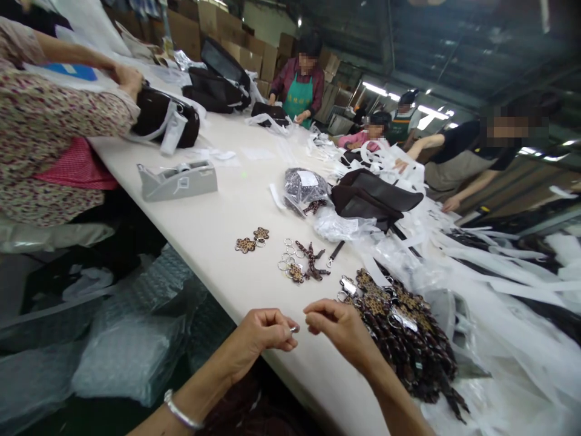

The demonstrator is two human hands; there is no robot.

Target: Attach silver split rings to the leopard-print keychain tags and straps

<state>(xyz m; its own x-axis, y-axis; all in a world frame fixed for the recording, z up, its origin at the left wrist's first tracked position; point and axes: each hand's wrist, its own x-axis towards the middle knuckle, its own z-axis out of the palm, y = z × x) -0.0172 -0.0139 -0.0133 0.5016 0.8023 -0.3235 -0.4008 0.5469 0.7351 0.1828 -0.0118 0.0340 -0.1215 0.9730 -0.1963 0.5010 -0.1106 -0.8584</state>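
At the near table edge, my left hand (271, 330) pinches a small shiny metal piece (295, 330) between thumb and fingertips. Just to its right, my right hand (333, 324) has its thumb and fingers bent close together; whether anything is between them is too small to tell. Beyond the hands lie metal rings (285, 260), a dark patterned ribbon bow (311, 260) and a black strap with a clip (336, 253). Two leopard-print flower charms (246, 244) with a ring lie farther left. A heap of similar charms with dark ribbons (408, 339) sits beside my right forearm.
A grey tape dispenser (179, 181) stands at the left table edge (190, 260). Dark bags (376, 197) and a plastic-wrapped bundle (306, 184) lie ahead. Bubble wrap (136, 339) is below left. A person in a floral top (59, 121) sits at left; others work around the table.
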